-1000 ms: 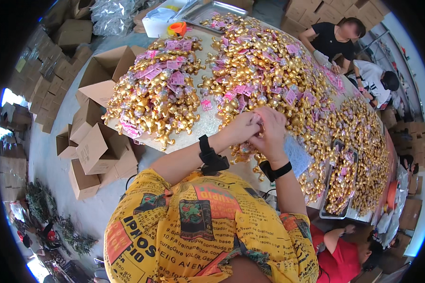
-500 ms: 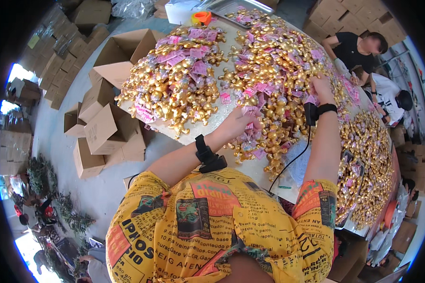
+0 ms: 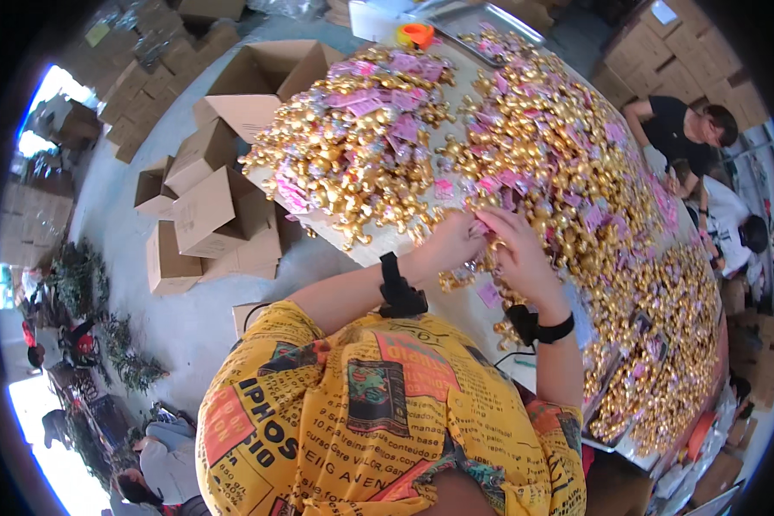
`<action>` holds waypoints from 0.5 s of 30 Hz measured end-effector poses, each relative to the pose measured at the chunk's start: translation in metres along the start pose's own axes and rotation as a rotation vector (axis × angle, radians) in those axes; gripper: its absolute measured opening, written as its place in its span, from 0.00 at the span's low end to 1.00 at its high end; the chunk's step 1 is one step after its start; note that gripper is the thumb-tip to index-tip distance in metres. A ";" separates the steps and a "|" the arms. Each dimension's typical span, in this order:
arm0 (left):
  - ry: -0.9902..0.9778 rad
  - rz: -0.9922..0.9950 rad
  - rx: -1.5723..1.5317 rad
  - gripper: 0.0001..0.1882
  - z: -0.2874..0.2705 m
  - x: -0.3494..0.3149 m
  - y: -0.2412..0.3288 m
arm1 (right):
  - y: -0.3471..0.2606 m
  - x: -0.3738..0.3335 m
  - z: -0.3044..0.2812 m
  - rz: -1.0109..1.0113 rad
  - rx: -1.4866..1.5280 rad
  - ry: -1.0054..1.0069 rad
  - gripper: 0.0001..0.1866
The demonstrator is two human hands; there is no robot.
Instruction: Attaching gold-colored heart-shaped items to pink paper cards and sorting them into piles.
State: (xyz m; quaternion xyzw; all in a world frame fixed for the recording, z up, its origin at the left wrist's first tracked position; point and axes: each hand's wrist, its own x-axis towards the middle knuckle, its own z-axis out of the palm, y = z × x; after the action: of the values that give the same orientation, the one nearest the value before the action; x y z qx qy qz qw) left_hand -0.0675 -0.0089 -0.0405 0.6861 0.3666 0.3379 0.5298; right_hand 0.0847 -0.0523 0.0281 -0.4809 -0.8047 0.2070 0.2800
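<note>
Both my hands meet over the near edge of the table, in front of piles of small shiny gold figures (image 3: 344, 163) mixed with pink cards (image 3: 365, 99). My left hand (image 3: 447, 245) is closed, its fingertips pinched against those of my right hand (image 3: 522, 258). A bit of pink shows between the fingertips, but what they hold is mostly hidden. My right hand's fingers are bent and closed toward the left. Just below the hands, some gold figures in clear wrapping (image 3: 462, 275) lie at the pile's edge. Black bands with small black units sit on both wrists.
Opened cardboard boxes (image 3: 224, 211) stand on the floor to the left. An orange tape roll (image 3: 415, 35) and a metal tray (image 3: 482, 33) are at the table's far end. More gold figures (image 3: 654, 344) spread to the right, where two people (image 3: 684, 129) work across the table.
My right hand has come away from the pile on the right and moved left and nearer, meeting my left hand. The view has shifted, so the table sits further right.
</note>
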 end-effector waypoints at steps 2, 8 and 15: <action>-0.074 -0.101 -0.098 0.12 0.001 -0.006 0.024 | 0.011 0.023 -0.004 0.072 0.196 -0.003 0.26; -0.072 -0.040 -0.170 0.10 0.016 -0.006 0.008 | -0.003 0.076 -0.029 0.127 0.073 -0.157 0.25; -0.027 0.196 0.126 0.13 0.026 -0.009 0.019 | 0.058 -0.077 -0.040 0.559 0.017 0.184 0.18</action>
State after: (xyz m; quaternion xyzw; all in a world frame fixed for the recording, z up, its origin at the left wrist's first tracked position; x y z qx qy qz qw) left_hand -0.0474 -0.0321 -0.0279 0.7552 0.3110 0.3551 0.4548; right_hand 0.1781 -0.0921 0.0041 -0.6982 -0.6105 0.2384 0.2881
